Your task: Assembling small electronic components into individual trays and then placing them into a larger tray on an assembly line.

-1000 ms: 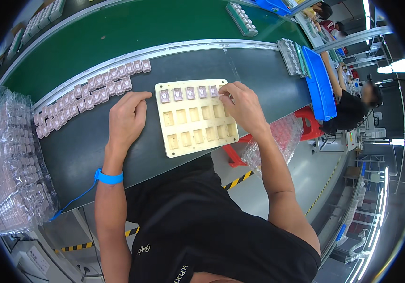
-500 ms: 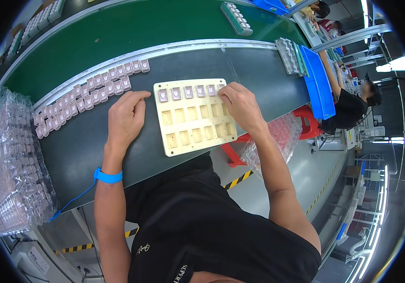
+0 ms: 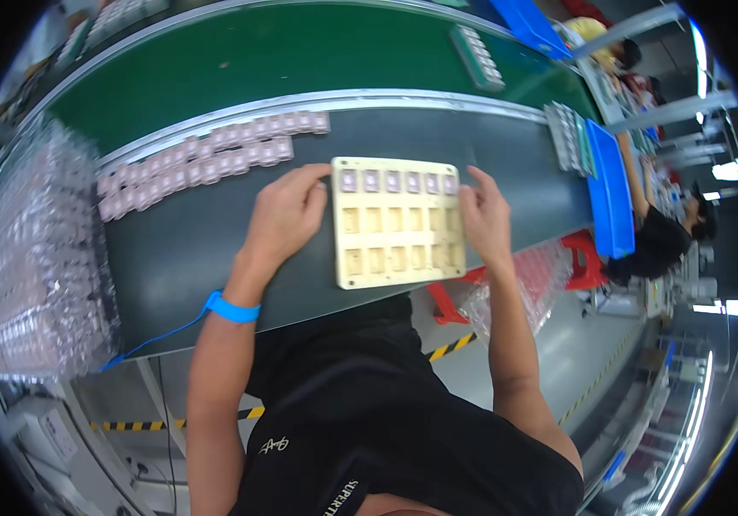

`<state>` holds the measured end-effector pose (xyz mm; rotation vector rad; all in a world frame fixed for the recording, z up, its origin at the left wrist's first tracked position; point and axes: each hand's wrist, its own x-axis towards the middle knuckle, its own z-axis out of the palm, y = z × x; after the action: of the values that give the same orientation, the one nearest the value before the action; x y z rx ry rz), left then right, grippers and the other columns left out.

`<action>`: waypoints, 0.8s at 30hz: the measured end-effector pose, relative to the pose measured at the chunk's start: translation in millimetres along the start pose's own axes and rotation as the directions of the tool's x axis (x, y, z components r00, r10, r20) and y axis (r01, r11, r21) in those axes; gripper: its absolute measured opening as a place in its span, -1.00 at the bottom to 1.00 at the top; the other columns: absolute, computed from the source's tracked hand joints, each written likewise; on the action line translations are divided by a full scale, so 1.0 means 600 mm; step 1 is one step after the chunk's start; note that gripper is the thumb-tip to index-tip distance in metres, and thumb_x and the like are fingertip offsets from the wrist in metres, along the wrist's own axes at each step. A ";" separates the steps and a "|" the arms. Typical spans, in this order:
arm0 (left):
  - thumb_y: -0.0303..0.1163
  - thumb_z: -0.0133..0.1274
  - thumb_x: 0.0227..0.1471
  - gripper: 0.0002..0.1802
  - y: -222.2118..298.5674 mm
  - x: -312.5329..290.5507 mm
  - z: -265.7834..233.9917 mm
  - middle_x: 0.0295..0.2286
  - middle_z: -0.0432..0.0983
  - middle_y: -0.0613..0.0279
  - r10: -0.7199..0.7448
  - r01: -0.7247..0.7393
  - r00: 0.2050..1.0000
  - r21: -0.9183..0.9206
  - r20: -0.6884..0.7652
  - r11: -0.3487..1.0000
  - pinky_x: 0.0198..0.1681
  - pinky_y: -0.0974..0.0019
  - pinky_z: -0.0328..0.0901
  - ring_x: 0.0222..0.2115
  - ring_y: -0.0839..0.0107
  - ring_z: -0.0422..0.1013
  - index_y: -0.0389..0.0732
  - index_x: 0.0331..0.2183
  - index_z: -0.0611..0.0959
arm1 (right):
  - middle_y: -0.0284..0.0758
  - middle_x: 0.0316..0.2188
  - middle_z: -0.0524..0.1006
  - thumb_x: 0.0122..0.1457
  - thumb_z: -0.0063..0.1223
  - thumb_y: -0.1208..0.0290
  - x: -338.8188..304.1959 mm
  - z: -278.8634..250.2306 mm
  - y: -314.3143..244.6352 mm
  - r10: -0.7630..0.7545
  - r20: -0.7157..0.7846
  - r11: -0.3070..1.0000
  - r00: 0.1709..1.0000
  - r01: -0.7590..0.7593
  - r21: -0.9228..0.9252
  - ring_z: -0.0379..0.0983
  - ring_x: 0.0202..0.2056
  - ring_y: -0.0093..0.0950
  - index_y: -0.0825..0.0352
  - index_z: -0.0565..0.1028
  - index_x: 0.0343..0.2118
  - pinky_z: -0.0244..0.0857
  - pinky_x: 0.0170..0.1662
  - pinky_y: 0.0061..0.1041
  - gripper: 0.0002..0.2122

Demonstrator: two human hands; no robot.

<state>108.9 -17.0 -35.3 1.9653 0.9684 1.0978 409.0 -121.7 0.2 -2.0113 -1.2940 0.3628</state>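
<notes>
A cream-coloured tray (image 3: 360,199) with three rows of square pockets lies at the desk's near edge. Small pale-pink pieces (image 3: 392,181) fill its far row; the other two rows hold none. My left hand (image 3: 285,215) is at the tray's left side, forefinger stretched to its far corner and thumb apart, the other fingers curled. Beside the right edge is my right hand (image 3: 489,219), forefinger and thumb apart, the thumb against or very close to the rim. Neither hand wraps round the tray. A blue wrist strap (image 3: 233,308) with a cord circles my left wrist.
Two rows of pink pieces (image 3: 206,159) line the desk's far left, before the metal rail. Stacked clear plastic packs (image 3: 38,258) stand at the left. Beyond runs a green conveyor (image 3: 317,56) carrying a filled rack (image 3: 477,58). A blue bin (image 3: 611,189), red stool (image 3: 582,258) and co-worker (image 3: 657,234) are right.
My right hand has left the far-row piece at the tray's right end and moved to the tray's right edge. My left forefinger now reaches the tray's corner. The whole view has shifted and turned slightly.
</notes>
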 end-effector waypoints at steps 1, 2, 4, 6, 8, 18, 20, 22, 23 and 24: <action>-0.51 0.08 0.15 -0.77 -0.004 0.000 0.004 -0.36 0.64 -0.01 0.038 -0.037 0.999 0.018 -0.037 0.999 -0.34 0.25 0.42 -0.46 0.20 0.55 -0.27 -0.14 0.69 | -0.08 -0.40 0.65 0.29 0.06 0.38 0.008 -0.006 0.007 0.007 0.012 1.000 1.000 -0.007 -0.016 0.62 -0.39 -0.35 0.50 0.49 0.08 0.45 -0.26 -0.39 -0.63; -0.51 0.08 0.15 -0.78 -0.003 0.000 0.002 -0.38 0.64 0.03 0.033 -0.031 0.998 0.036 -0.058 0.999 -0.37 0.26 0.40 -0.49 0.24 0.54 -0.25 -0.15 0.70 | -0.08 -0.40 0.65 0.30 0.05 0.38 0.014 -0.007 -0.002 0.015 0.023 0.999 1.000 -0.014 -0.037 0.62 -0.38 -0.36 0.49 0.49 0.09 0.45 -0.26 -0.39 -0.63; -0.52 0.08 0.15 -0.78 0.000 0.002 -0.007 -0.41 0.63 0.05 -0.020 0.024 0.995 0.049 -0.095 0.998 -0.41 0.28 0.37 -0.52 0.28 0.51 -0.24 -0.16 0.70 | -0.09 -0.38 0.65 0.28 0.08 0.40 0.028 -0.006 -0.035 -0.043 0.010 0.991 0.999 0.044 -0.127 0.64 -0.37 -0.32 0.47 0.51 0.05 0.46 -0.25 -0.39 -0.66; -0.52 0.08 0.15 -0.79 -0.001 0.008 -0.008 -0.46 0.62 0.06 -0.004 0.013 0.988 0.057 -0.153 0.998 -0.45 0.30 0.35 -0.56 0.32 0.48 -0.24 -0.17 0.72 | -0.10 -0.32 0.65 0.25 0.13 0.43 0.054 0.006 -0.068 -0.265 -0.061 0.950 0.962 0.250 -0.188 0.64 -0.34 -0.27 0.43 0.56 -0.02 0.48 -0.23 -0.36 -0.72; -0.51 0.08 0.12 -0.83 -0.002 0.008 -0.018 -0.43 0.64 0.02 -0.046 0.070 0.958 0.076 -0.285 0.995 -0.39 0.16 0.42 -0.47 0.09 0.57 -0.21 -0.24 0.72 | -0.14 -0.26 0.65 0.21 0.17 0.45 0.077 0.041 -0.121 -0.429 0.047 0.895 0.902 0.431 -0.116 0.62 -0.26 -0.24 0.35 0.61 -0.11 0.47 -0.16 -0.33 -0.79; -0.51 0.07 0.13 -0.83 -0.026 0.029 -0.058 -0.55 0.62 0.11 -0.082 0.090 0.846 -0.012 -0.526 0.996 -0.48 0.33 0.36 -0.59 0.40 0.50 -0.26 -0.28 0.74 | -0.14 -0.33 0.61 0.21 0.15 0.36 0.112 0.224 -0.255 -0.549 0.328 0.727 0.769 0.633 -0.266 0.58 -0.19 -0.17 0.21 0.65 -0.13 0.47 -0.17 -0.17 -0.80; -0.51 0.07 0.13 -0.83 -0.027 0.028 -0.057 -0.55 0.61 0.11 -0.093 0.091 0.849 -0.029 -0.520 0.995 -0.49 0.33 0.36 -0.60 0.42 0.49 -0.25 -0.28 0.74 | -0.12 -0.33 0.61 0.18 0.16 0.38 0.113 0.237 -0.264 -0.484 0.384 0.727 0.786 0.606 -0.324 0.59 -0.23 -0.16 0.18 0.64 -0.11 0.48 -0.23 -0.17 -0.78; -0.51 0.07 0.14 -0.83 -0.026 0.027 -0.056 -0.56 0.61 0.12 -0.106 0.108 0.852 -0.026 -0.513 0.994 -0.50 0.34 0.36 -0.61 0.43 0.49 -0.25 -0.28 0.74 | -0.11 -0.33 0.61 0.16 0.16 0.39 0.112 0.244 -0.265 -0.449 0.414 0.723 0.792 0.594 -0.354 0.60 -0.24 -0.16 0.17 0.64 -0.10 0.49 -0.25 -0.17 -0.76; -0.51 0.07 0.14 -0.83 -0.025 0.026 -0.057 -0.56 0.61 0.12 -0.110 0.111 0.850 -0.029 -0.515 0.993 -0.50 0.34 0.36 -0.61 0.43 0.49 -0.25 -0.28 0.74 | -0.11 -0.34 0.61 0.16 0.16 0.40 0.111 0.248 -0.263 -0.473 0.398 0.713 0.786 0.607 -0.351 0.60 -0.26 -0.15 0.17 0.65 -0.11 0.49 -0.26 -0.17 -0.77; -0.51 0.07 0.14 -0.83 -0.026 0.026 -0.059 -0.56 0.61 0.12 -0.105 0.106 0.849 -0.028 -0.517 0.994 -0.50 0.34 0.35 -0.61 0.43 0.48 -0.25 -0.28 0.75 | -0.11 -0.35 0.61 0.15 0.17 0.40 0.109 0.251 -0.261 -0.496 0.382 0.704 0.780 0.619 -0.350 0.61 -0.28 -0.15 0.18 0.65 -0.13 0.49 -0.27 -0.17 -0.78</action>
<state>79.3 10.8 -27.5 1.6140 1.3367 1.6062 246.7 36.6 10.2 -1.8226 -2.2636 0.0131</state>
